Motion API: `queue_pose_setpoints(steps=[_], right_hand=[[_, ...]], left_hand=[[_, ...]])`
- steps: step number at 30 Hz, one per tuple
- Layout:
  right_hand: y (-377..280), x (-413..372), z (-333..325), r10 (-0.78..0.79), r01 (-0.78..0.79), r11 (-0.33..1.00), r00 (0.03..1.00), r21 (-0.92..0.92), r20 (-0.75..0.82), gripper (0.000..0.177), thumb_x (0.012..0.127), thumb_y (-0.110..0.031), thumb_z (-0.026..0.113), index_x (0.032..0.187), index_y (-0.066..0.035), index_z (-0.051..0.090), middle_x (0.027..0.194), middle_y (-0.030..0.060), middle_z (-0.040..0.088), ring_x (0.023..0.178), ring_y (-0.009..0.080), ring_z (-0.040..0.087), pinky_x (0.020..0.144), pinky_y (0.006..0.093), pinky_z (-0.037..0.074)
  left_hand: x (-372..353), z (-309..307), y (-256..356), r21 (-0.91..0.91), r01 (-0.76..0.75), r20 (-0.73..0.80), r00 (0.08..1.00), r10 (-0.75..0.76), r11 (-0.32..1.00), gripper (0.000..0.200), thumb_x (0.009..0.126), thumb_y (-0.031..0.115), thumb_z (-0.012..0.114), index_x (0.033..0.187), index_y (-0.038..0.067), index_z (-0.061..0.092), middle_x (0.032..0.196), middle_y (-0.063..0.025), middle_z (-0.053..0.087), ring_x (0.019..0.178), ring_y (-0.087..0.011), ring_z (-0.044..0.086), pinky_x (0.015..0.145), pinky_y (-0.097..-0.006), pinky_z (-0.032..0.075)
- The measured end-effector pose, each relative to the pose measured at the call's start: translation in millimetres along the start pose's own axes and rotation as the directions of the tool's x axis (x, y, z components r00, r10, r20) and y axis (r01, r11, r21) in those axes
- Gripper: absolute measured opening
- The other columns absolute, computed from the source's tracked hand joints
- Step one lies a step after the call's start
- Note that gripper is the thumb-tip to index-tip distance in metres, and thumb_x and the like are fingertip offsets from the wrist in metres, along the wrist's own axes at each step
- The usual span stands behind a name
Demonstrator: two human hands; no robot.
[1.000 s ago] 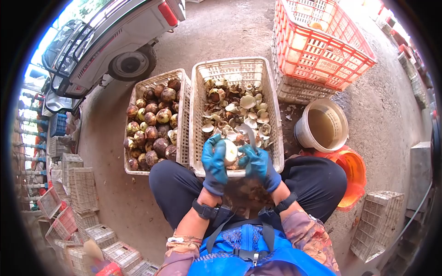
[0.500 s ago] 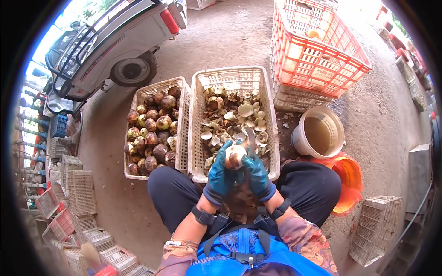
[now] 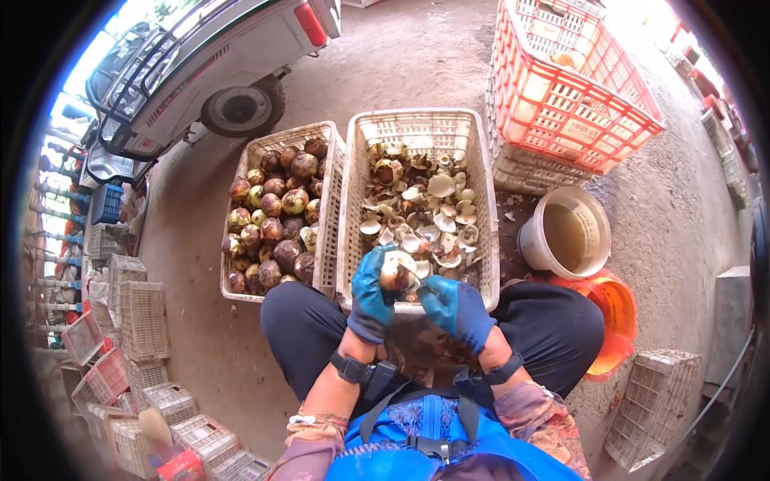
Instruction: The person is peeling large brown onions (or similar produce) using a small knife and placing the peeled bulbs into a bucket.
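Observation:
My left hand (image 3: pixel 372 301), in a blue-green glove, is wrapped around a round fruit (image 3: pixel 396 271) with white flesh and brown patches, held over the near end of the middle crate (image 3: pixel 491 240). My right hand (image 3: pixel 455 306), gloved alike, is closed just right of the fruit. It grips a knife, whose blade shows plainly in the earlier view but is hard to make out now. Below and beyond my hands, the middle crate holds many curved peelings (image 3: pixel 439 186), white inside. Left of it, a second crate (image 3: pixel 330 220) is filled with whole brown-and-green round fruits (image 3: pixel 271 204).
A red-and-white crate (image 3: pixel 589 120) is stacked at the upper right. Below it stands a bucket of murky liquid (image 3: pixel 571 232), beside an orange tub (image 3: pixel 618 321). A vehicle (image 3: pixel 216 72) is parked upper left. Stacked crates (image 3: pixel 144 321) line the left side.
My right hand has moved slightly right and down, away from the fruit, and the upright blade has dropped from sight. The fruit has turned in my left hand. The whole view has shifted slightly.

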State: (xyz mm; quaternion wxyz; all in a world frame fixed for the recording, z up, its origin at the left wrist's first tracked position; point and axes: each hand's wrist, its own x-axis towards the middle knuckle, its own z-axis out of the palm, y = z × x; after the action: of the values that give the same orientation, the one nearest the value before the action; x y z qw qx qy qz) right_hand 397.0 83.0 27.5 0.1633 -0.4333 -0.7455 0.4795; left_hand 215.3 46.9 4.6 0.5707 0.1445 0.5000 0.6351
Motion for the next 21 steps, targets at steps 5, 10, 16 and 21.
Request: queue_pose_setpoints(steps=[5, 10, 16, 21], right_hand=[[2, 1, -5, 0.000, 0.000, 1.000, 0.999, 0.000, 0.044, 0.027, 0.091, -0.035, 0.053, 0.097, -0.011, 0.064, 0.087, 0.0207, 0.064, 0.084, 0.0414, 0.063, 0.069, 0.0485, 0.048], [5, 1, -9, -0.013, 0.009, 0.998, 0.997, 0.054, 0.079, 0.029, 0.091, -0.036, 0.053, 0.097, -0.011, 0.065, 0.086, 0.0197, 0.065, 0.083, 0.0393, 0.064, 0.069, 0.0460, 0.049], [4, 1, -10, -0.020, 0.011, 0.994, 0.997, 0.108, 0.077, 0.027, 0.092, -0.032, 0.053, 0.098, -0.008, 0.065, 0.082, 0.0191, 0.064, 0.076, 0.0363, 0.066, 0.066, 0.0422, 0.049], [7, 4, -10, -0.049, 0.037, 0.990, 0.995, 0.133, 0.088, 0.022, 0.093, -0.023, 0.054, 0.102, -0.006, 0.065, 0.083, 0.0196, 0.064, 0.075, 0.0339, 0.066, 0.066, 0.0385, 0.049]], left_hand=[[8, -13, -13, 0.006, 0.008, 0.008, 1.000, -0.008, 1.000, 0.035, 0.090, -0.004, 0.058, 0.124, 0.002, 0.058, 0.119, -0.0071, 0.058, 0.093, -0.0147, 0.064, 0.068, -0.0284, 0.060], [13, -10, -6, -0.267, 0.150, -0.027, 0.986, -0.163, 0.952, 0.026, 0.092, 0.026, 0.062, 0.111, 0.009, 0.065, 0.100, -0.0061, 0.068, 0.085, -0.0193, 0.069, 0.068, -0.0342, 0.060], [3, 6, 10, -0.328, 0.330, 0.003, 0.937, -0.348, 0.885, 0.032, 0.090, 0.041, 0.064, 0.105, 0.012, 0.067, 0.091, -0.0062, 0.070, 0.079, -0.0218, 0.069, 0.063, -0.0350, 0.060], [3, 6, 6, -0.318, 0.418, 0.010, 0.899, -0.438, 0.851, 0.037, 0.089, 0.046, 0.063, 0.104, 0.012, 0.065, 0.084, -0.0063, 0.068, 0.065, -0.0199, 0.064, 0.048, -0.0288, 0.051]])
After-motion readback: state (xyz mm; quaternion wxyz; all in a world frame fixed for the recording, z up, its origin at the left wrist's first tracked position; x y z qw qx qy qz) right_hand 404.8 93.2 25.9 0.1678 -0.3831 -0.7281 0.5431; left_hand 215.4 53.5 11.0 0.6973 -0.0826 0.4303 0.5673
